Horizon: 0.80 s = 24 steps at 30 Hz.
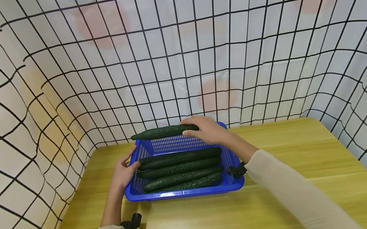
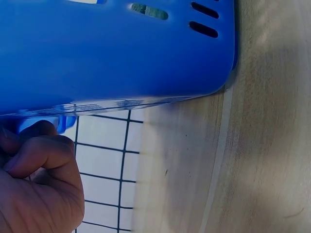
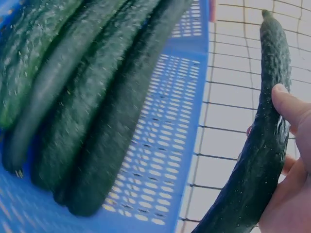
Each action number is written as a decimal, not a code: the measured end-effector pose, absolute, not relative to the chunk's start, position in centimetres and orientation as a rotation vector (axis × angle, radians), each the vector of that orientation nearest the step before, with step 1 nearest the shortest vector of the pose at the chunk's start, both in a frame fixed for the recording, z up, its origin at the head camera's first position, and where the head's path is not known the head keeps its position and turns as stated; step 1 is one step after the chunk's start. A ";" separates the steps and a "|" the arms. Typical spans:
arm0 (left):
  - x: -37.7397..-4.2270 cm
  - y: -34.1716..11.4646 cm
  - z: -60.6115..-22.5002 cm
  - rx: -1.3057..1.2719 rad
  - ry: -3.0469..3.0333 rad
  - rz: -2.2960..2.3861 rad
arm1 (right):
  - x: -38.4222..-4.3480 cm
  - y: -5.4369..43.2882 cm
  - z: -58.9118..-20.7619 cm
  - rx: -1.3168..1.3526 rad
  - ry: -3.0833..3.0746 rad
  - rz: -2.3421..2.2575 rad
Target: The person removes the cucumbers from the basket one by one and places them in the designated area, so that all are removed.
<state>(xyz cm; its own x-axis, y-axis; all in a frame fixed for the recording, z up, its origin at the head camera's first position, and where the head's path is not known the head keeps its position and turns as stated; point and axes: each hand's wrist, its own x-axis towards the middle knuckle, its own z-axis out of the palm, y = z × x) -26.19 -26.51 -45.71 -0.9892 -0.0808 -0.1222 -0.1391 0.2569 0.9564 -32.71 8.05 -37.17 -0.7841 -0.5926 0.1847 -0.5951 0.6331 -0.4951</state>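
My right hand (image 1: 208, 129) holds a long dark green cucumber (image 1: 158, 133) near one end, its thumb and fingers on opposite sides. That cucumber lies crosswise above the back rim of a blue plastic basket (image 1: 180, 194). In the right wrist view, the cucumber (image 3: 260, 150) is apart from the basket's wall (image 3: 158, 131). Several more cucumbers (image 1: 180, 168) lie side by side in the basket, towards its front. At the basket's left side, my left hand (image 1: 124, 174) grips the rim. The left wrist view shows curled fingers (image 2: 46, 155) by the basket's outer wall (image 2: 121, 53).
The basket stands on a light wooden table (image 1: 286, 194). A black wire grid (image 1: 185, 77) with pale sheeting behind it rises at the back and both sides. Black wrist devices (image 1: 132, 222) are strapped to both forearms.
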 end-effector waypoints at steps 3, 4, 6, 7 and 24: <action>-26.1 -26.3 -45.1 -0.215 2.418 1.894 | -32.4 9.1 -36.3 1.009 -2.831 0.803; -26.0 -26.3 -44.8 -0.216 2.409 1.897 | -32.3 9.6 -36.1 1.001 -2.834 0.785; -25.8 -26.1 -44.3 -0.212 2.393 1.903 | -32.1 10.6 -35.9 0.988 -2.838 0.766; -25.7 -26.1 -44.2 -0.214 2.388 1.904 | -32.0 11.1 -35.9 0.981 -2.840 0.754; -26.4 -26.6 -45.9 -0.190 2.486 1.849 | -30.8 21.9 -38.4 0.811 -2.871 0.682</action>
<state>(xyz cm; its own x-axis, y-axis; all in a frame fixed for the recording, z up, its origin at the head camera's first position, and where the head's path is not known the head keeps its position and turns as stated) -26.42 -26.64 -45.91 -0.9918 -0.0755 -0.1035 -0.1209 0.2831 0.9514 -30.79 21.86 -38.45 -0.8566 -0.4782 0.1939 -0.5144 0.7608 -0.3958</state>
